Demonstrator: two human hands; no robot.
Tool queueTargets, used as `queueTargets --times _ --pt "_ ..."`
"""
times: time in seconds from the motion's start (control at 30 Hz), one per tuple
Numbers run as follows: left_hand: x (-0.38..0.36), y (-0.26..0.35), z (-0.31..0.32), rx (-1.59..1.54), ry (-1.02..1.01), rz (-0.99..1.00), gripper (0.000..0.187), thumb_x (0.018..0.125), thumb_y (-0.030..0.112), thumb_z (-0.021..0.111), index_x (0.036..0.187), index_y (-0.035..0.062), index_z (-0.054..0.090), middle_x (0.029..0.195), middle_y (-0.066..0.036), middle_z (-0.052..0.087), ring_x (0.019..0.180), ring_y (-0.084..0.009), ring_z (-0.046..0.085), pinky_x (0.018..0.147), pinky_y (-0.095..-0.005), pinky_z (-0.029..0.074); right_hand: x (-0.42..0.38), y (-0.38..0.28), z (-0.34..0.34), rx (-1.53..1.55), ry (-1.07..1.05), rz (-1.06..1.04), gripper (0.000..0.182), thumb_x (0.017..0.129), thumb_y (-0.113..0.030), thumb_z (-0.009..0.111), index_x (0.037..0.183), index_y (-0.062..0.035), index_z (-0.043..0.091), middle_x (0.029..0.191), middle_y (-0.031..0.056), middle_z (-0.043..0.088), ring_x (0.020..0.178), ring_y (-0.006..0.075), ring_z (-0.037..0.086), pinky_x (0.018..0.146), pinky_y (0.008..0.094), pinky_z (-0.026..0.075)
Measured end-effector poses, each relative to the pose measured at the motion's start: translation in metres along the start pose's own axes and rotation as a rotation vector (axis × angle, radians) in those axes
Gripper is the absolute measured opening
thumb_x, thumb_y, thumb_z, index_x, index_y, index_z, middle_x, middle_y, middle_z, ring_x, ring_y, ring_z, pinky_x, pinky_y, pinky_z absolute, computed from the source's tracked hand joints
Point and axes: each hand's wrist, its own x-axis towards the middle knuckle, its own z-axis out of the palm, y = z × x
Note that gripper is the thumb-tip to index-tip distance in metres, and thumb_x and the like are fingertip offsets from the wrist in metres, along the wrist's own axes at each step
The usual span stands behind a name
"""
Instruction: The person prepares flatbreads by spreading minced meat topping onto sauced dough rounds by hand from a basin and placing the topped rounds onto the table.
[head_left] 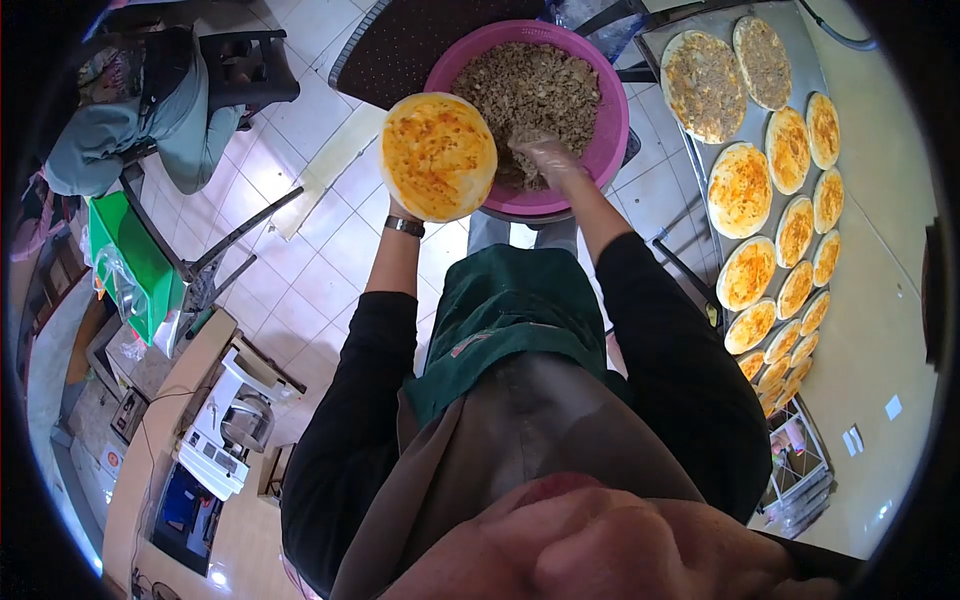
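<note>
My left hand (402,211), mostly hidden underneath, holds up a round flatbread (438,157) with an orange-red sauce on its top face. The bread overlaps the left rim of a large pink tub (615,110). Crumbly brown minced meat (525,85) fills much of the tub. My right hand (548,158), in a clear plastic glove, reaches into the near side of the tub. Its curled fingers are in the minced meat and partly hidden by it.
At right, a long metal table (700,165) bears rows of sauced flatbreads (740,190); two at the far end carry minced meat (705,85). A dark chair (385,60) stands behind the tub. Left are a seated person (150,130), a green crate (130,265) and a white mixer (225,425).
</note>
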Motion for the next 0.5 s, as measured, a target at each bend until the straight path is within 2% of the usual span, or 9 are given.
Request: queueTargets --times 0.03,0.1,0.13,0.23,0.3,0.33,0.4,0.43,0.5 --pt "0.005 -0.005 0.002 0.002 0.001 -0.013 0.070 0.096 0.061 0.040 0.145 0.0117 0.042 0.144 -0.013 0.049 0.127 -0.0320 0.051 0.105 -0.0523 0.043 -0.022 -0.009 -0.004 -0.002 0.004 0.001 0.043 0.082 -0.009 0.069 0.124 -0.0071 0.059 0.114 0.0058 0.065 0.099 0.0190 0.063 0.094 0.0342 0.048" --pt "0.017 -0.021 0.006 -0.002 -0.005 -0.055 0.069 0.096 0.061 0.040 0.145 0.0117 0.042 0.144 -0.013 0.049 0.127 -0.0319 0.051 0.105 -0.0522 0.043 -0.042 -0.015 -0.017 0.486 -0.250 0.000 0.046 0.083 -0.006 0.067 0.127 -0.0031 0.057 0.113 0.0073 0.066 0.097 0.0170 0.063 0.092 0.0307 0.049" --pt "0.021 -0.030 0.008 -0.003 -0.009 -0.080 0.069 0.096 0.060 0.040 0.145 0.0117 0.042 0.144 -0.013 0.050 0.127 -0.0319 0.051 0.105 -0.0521 0.044 -0.046 -0.018 -0.020 0.485 -0.243 0.000 0.046 0.083 -0.006 0.067 0.127 -0.0031 0.057 0.113 0.0073 0.066 0.097 0.0170 0.063 0.092 0.0307 0.049" --pt "0.034 -0.053 0.013 -0.010 -0.030 -0.154 0.068 0.096 0.060 0.040 0.145 0.0117 0.042 0.143 -0.013 0.050 0.126 -0.0317 0.052 0.105 -0.0519 0.044 -0.059 -0.039 -0.020 0.377 -0.328 -0.258 0.045 0.084 -0.002 0.063 0.128 -0.0029 0.057 0.113 0.0068 0.066 0.099 0.0168 0.063 0.089 0.0294 0.051" --pt "0.039 -0.065 0.015 -0.018 -0.044 -0.196 0.068 0.096 0.059 0.041 0.145 0.0117 0.042 0.143 -0.013 0.050 0.126 -0.0316 0.052 0.105 -0.0518 0.044 -0.069 -0.063 -0.024 -0.131 -0.203 -0.256 0.043 0.087 -0.016 0.067 0.128 -0.0057 0.060 0.120 0.0107 0.066 0.102 0.0156 0.065 0.089 0.0302 0.051" --pt "0.040 -0.069 0.015 -0.024 -0.051 -0.213 0.068 0.097 0.059 0.041 0.145 0.0117 0.043 0.143 -0.013 0.050 0.126 -0.0316 0.052 0.105 -0.0517 0.044 -0.060 -0.061 -0.025 -0.130 -0.198 -0.257 0.043 0.087 -0.016 0.067 0.128 -0.0057 0.060 0.120 0.0107 0.066 0.102 0.0156 0.065 0.089 0.0302 0.051" --pt "0.039 -0.075 0.015 -0.039 -0.065 -0.246 0.067 0.097 0.059 0.041 0.145 0.0116 0.043 0.143 -0.012 0.051 0.126 -0.0315 0.052 0.105 -0.0516 0.044 -0.039 -0.052 -0.025 -1.096 0.107 -0.666 0.036 0.091 -0.022 0.064 0.125 -0.0110 0.064 0.120 0.0122 0.066 0.101 0.0200 0.066 0.090 0.0324 0.051" --pt "0.039 -0.075 0.015 -0.047 -0.072 -0.258 0.067 0.097 0.059 0.041 0.145 0.0116 0.043 0.143 -0.012 0.051 0.126 -0.0314 0.052 0.105 -0.0515 0.044 -0.036 -0.045 -0.025 -1.094 0.108 -0.665 0.036 0.091 -0.022 0.064 0.125 -0.0110 0.064 0.120 0.0122 0.066 0.101 0.0200 0.066 0.090 0.0324 0.051" --pt "0.036 -0.075 0.019 -0.066 -0.090 -0.267 0.067 0.097 0.058 0.041 0.145 0.0116 0.043 0.142 -0.012 0.051 0.125 -0.0313 0.052 0.105 -0.0514 0.044 -0.033 -0.037 -0.027 -0.463 0.135 -0.723 0.033 0.087 -0.017 0.061 0.120 -0.0173 0.066 0.124 0.0151 0.063 0.112 0.0366 0.060 0.098 0.0371 0.049"
